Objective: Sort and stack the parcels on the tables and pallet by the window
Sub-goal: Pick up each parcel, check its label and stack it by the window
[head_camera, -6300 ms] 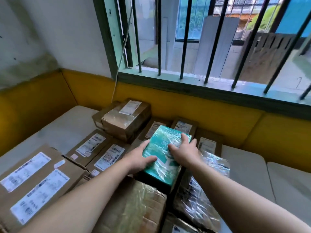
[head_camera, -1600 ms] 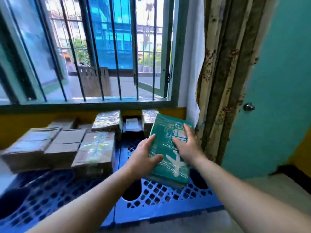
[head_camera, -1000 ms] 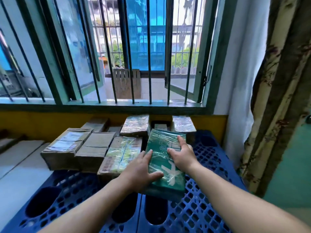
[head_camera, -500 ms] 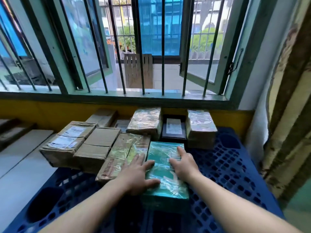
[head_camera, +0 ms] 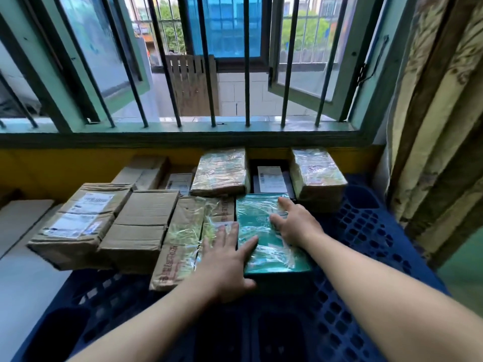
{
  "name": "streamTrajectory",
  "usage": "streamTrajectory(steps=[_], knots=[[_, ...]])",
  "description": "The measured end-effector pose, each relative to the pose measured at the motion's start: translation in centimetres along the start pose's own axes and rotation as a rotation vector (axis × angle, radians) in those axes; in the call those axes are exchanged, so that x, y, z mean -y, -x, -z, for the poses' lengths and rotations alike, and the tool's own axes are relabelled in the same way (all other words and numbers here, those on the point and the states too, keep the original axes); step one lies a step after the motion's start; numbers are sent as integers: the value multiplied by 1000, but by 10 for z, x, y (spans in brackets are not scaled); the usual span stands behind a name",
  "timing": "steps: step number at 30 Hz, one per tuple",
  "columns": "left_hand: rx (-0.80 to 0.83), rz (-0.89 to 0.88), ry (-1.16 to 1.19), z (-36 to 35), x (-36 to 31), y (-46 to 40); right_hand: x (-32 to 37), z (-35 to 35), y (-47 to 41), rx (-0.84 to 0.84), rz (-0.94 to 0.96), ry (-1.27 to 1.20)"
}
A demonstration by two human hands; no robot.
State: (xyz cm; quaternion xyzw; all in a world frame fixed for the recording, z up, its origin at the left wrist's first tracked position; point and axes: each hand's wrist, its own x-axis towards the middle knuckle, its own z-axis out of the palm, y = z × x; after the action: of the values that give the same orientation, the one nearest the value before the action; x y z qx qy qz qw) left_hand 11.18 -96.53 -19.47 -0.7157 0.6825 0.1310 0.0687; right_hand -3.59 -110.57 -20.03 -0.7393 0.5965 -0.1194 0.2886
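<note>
The green parcel (head_camera: 269, 239) lay flat on the blue pallet (head_camera: 366, 257), long axis running away toward the window, tight beside a taped carton (head_camera: 188, 244). Both hands rested spread: the right hand (head_camera: 298, 226) lay on top, and the left hand (head_camera: 224, 267) seemed to straddle the seam

Glossy, crinkled plastic film wraps the green parcel (head_camera: 269, 236); neighbouring cardboard boxes (head_camera: 141, 226) look matt.
</note>
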Motion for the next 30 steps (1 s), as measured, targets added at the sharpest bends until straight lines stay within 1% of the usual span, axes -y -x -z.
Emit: streamTrajectory(steps=[3,7,11,13,14,18,20,22,27,30], knots=[[2,29,-16,0,-5,-6,-1,1,-7,15,33,15],[74,48,28,12,-5,-5,0,3,-4,41,86,121],[111,46,180,31,2,1,12,11,4,46,168,307],[89,89,299,37,11,10,24,14,11,58,221,333],[75,107,317,40,16,16,33,16,15,71,248,338],[6,196,289,51,51,41,83,14,32,70,363,343],[-26,250,301,58,74,60,114,3,42,61,427,315],[-49,301,306,64,101,86,147,-13,56,89,483,296],[-189,404,299,61,184,177,241,-69,96,164,647,345],[-226,566,353,57,236,244,308,-104,129,206,737,386]])
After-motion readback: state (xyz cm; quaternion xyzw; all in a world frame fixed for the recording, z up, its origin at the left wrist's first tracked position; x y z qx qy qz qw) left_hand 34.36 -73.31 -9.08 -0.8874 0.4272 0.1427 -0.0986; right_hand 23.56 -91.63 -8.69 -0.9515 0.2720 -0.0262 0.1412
